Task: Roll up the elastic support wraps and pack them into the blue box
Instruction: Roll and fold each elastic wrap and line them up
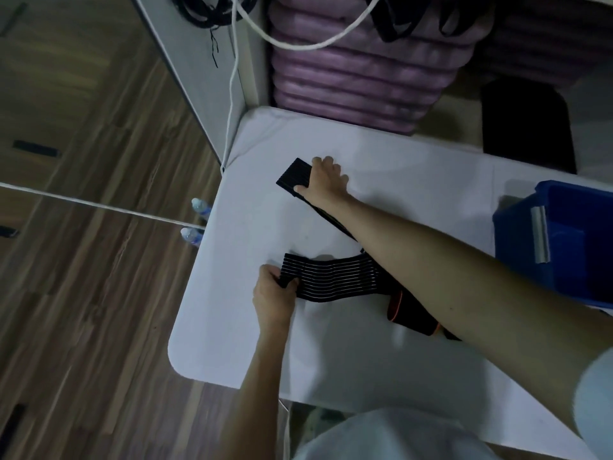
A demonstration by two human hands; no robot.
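Observation:
A black elastic wrap with thin white stripes [335, 275] lies across the white table [238, 327]. My left hand [273, 295] pinches its near left end. A second black wrap [293, 177] stretches from the far middle of the table toward me, under my right forearm. My right hand [323, 182] presses flat on its far end, fingers spread. A black piece with orange trim [411, 315] lies under my right arm. The blue box [530, 247] stands at the table's right edge, open on top.
A stack of purple folded mats [358, 78] rises behind the table. A white cord [232, 94] hangs down at the table's far left corner. Two plastic bottles [195, 220] stand on the wooden floor left of the table. A black chair back [527, 127] is beyond the box.

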